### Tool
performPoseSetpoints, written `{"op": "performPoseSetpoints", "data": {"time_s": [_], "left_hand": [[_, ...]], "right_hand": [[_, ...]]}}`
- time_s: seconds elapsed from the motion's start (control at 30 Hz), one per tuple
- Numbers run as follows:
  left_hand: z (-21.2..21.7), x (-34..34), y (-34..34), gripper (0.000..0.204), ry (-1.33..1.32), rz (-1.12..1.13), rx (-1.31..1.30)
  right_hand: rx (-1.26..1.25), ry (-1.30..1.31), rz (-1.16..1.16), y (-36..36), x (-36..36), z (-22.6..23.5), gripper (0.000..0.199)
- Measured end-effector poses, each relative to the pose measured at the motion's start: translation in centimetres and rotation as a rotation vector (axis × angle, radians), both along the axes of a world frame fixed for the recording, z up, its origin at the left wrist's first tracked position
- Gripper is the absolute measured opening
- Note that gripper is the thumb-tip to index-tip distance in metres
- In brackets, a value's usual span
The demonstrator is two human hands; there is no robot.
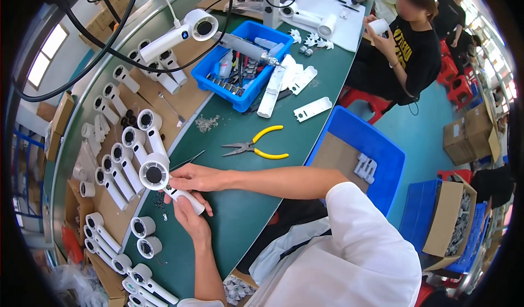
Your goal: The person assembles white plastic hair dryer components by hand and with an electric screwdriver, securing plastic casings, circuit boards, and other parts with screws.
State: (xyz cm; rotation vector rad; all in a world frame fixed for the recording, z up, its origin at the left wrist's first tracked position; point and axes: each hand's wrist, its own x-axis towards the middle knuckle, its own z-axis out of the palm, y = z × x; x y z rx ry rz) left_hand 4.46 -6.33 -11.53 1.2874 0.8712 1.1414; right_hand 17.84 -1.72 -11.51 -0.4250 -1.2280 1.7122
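Observation:
A white hand-held device housing (156, 175), with a round head and a dark centre, is held over the green table (240, 198). My left hand (190, 215) grips its handle from below. My right hand (195, 177) rests on the handle from above, fingers curled over it just beside the round head. Rows of similar white housings (123, 159) lie on brown cardboard just left of both hands.
Yellow-handled pliers (257, 147) and thin tweezers (188, 159) lie beyond my hands. A blue bin (273, 69) of tools and parts stands further back, a blue crate (376, 148) at the right. A seated person in black (406, 45) works at the top right.

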Motion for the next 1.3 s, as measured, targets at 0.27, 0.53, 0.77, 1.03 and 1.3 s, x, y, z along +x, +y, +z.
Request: {"op": "performPoseSetpoints", "data": {"time_s": [0.27,0.53,0.77,1.03,1.3], "left_hand": [[0.1,0.0,0.2,0.039,-0.017,0.042,-0.006],[-0.9,-1.0,-0.2,0.028,-0.112,-0.001,-0.022],[0.0,-0.6,0.4,0.026,-0.082,-0.067,-0.071],[0.0,-1.3,-0.2,0.033,-0.001,-0.029,-0.034],[-0.2,-1.2,0.2,0.037,-0.141,-0.087,-0.149]], "right_hand": [[-0.091,-0.021,0.000,-0.9,-0.3,1.3,0.036],[-0.101,0.016,0.061,-0.1,-0.8,0.3,0.042],[-0.131,-0.169,-0.023,-0.2,0.0,0.9,0.060],[-0.108,-0.176,-0.028,-0.6,-0.7,0.4,0.067],[-0.101,-0.177,-0.016,0.0,-0.3,0.4,0.067]]}}
